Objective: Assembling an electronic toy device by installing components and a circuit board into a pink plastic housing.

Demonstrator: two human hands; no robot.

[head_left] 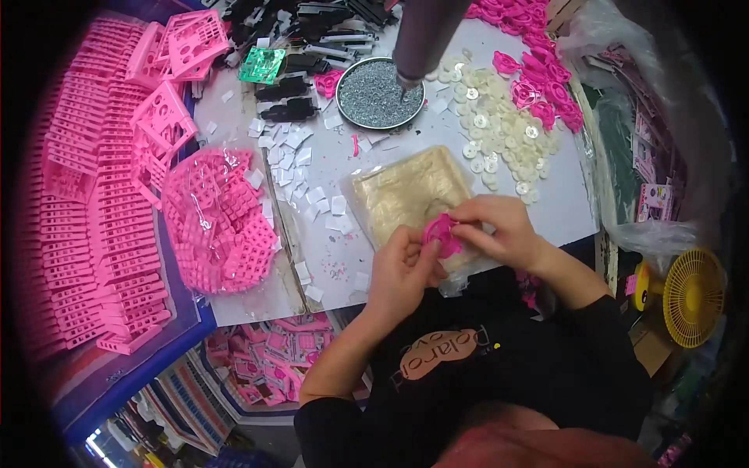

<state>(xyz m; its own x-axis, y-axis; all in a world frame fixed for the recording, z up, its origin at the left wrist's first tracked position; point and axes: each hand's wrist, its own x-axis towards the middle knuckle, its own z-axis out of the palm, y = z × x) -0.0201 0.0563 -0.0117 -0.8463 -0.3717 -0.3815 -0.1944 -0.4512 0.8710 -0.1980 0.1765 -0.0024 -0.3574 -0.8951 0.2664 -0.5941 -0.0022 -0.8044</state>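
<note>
Between my hands is a small magenta plastic part with a rounded outline. My left hand pinches it from the left, fingers curled. Thumb and fingertips of my right hand close on its right side; whatever else those fingertips hold is hidden. Both hands are over the near edge of a flat, gold-coloured pad wrapped in clear plastic. Beyond the pad stands a round dish full of small metal screws. A dark, hanging screwdriver points its tip down into the dish.
White round discs and magenta parts lie at the right. White square pieces, a green circuit board and black parts are left of the dish. Pink frames and bagged keypads fill the left; a yellow fan is lower right.
</note>
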